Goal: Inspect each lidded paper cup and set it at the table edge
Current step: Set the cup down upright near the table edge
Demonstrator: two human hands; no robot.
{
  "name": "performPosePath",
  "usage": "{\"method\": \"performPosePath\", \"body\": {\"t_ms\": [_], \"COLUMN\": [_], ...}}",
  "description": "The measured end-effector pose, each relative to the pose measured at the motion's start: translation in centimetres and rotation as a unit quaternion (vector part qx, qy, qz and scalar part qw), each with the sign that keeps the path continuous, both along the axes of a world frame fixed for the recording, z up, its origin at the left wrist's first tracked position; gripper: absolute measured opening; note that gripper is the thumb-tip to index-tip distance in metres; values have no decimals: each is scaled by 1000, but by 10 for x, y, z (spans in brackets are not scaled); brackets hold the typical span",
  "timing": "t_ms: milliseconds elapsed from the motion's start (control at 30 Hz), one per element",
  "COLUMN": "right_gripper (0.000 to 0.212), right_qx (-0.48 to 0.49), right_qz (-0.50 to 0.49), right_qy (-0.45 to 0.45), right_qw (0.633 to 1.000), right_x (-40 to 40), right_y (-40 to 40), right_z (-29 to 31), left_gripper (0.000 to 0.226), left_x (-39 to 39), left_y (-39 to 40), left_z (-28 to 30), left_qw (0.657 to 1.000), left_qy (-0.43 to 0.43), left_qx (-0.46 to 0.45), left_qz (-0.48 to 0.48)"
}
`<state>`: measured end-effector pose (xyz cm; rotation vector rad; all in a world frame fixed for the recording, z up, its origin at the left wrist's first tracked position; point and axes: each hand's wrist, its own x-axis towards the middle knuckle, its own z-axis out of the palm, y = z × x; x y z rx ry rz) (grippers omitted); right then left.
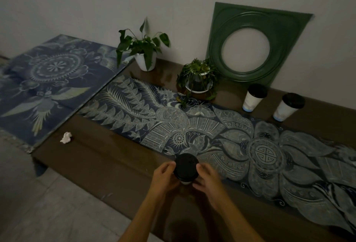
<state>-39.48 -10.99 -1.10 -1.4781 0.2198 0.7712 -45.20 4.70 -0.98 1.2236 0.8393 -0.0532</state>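
Note:
A paper cup with a black lid (186, 166) is held upright near the table's front edge, seen from above. My left hand (164, 174) wraps its left side and my right hand (207, 177) wraps its right side. Only a sliver of the white cup wall shows below the lid. Two more white paper cups with black lids stand at the back right of the brown table (107, 157): one (253, 97) by the green panel, the other (288, 107) to its right. Both lean slightly in this wide view.
A blue patterned runner (221, 132) covers the table's middle. Two potted plants (143, 49) (198, 77) and a green square panel with a round hole (250, 47) stand by the wall. A crumpled white paper (66, 137) lies at the left. A second patterned cloth (44, 80) lies further left.

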Motion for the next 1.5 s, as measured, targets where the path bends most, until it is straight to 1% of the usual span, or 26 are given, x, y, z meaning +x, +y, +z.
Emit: {"method": "performPosePath", "body": {"t_ms": [533, 667, 767, 800, 867, 933, 1000, 1067, 1133, 1200, 1267, 1367, 1433, 1500], "right_gripper": [18, 29, 30, 29, 29, 34, 39, 48, 57, 63, 67, 72, 76, 77], "right_qx": [-17, -34, -28, -25, -20, -33, -57, -83, -108, -127, -149, -200, -237, -277], "right_qz": [8, 2, -1, -2, -4, -7, -2, 7, 16, 24, 27, 24, 17, 7], "right_qy": [19, 14, 9, 3, -20, -62, -113, -173, -235, -288, -346, -436, -468, -490], "right_qw": [1000, 999, 1000, 1000, 1000, 998, 992, 981, 966, 949, 926, 877, 852, 827], "right_x": [2, 5, 8, 9, 13, 19, 29, 39, 50, 61, 73, 93, 106, 119], "right_y": [-5, -5, -6, -7, -11, -15, -19, -22, -27, -34, -42, -57, -69, -82], "right_z": [-4, -4, -3, -3, 1, 6, 13, 21, 31, 40, 51, 69, 81, 91], "left_gripper": [21, 18, 18, 18, 17, 16, 21, 36, 49, 58, 69, 71, 72, 74], "left_x": [1, 2, 2, 3, 6, 12, 21, 32, 46, 60, 75, 102, 121, 141], "left_y": [-3, 0, 3, 4, 7, 10, 11, 9, 4, -4, -14, -29, -39, -49], "left_z": [-7, -4, -1, 1, 4, 8, 13, 18, 23, 32, 40, 53, 64, 73], "left_qw": [1000, 1000, 1000, 1000, 996, 984, 973, 954, 927, 907, 885, 833, 806, 786], "left_qy": [10, 3, -11, -19, -39, -74, -96, -104, -119, -136, -152, -192, -212, -226], "left_qx": [2, 23, 15, 21, 83, 159, 207, 272, 340, 378, 414, 490, 523, 545], "left_qz": [-4, -8, 7, 13, 17, 10, -24, -69, -102, -126, -148, -171, -180, -186]}}
